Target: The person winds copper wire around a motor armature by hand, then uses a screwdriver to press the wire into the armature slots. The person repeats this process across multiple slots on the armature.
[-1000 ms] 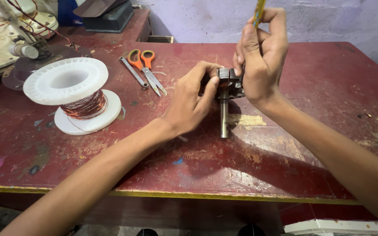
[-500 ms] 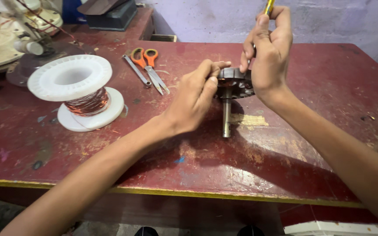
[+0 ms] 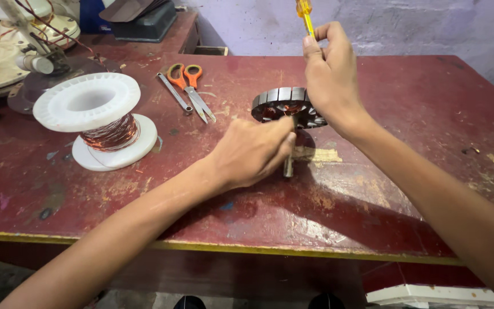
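A round slotted metal stator core (image 3: 281, 104) with copper windings stands on its steel shaft (image 3: 288, 167) in the middle of the red table (image 3: 407, 143). My left hand (image 3: 253, 153) is closed around the shaft just below the core. My right hand (image 3: 330, 74) is above and right of the core, gripping a yellow-handled screwdriver (image 3: 305, 14) that points down; its tip is hidden behind the hand.
A white plastic spool of copper wire (image 3: 98, 120) sits at the left. Orange-handled scissors (image 3: 192, 88) and a thin metal tool (image 3: 174, 92) lie behind the core. Fan motor parts (image 3: 12, 51) and a dark box (image 3: 144, 23) crowd the back left. Tape patch (image 3: 318, 154) beside the shaft.
My left hand slid down from the core's side to the shaft below it. My right hand with the screwdriver lifted slightly, uncovering most of the core.
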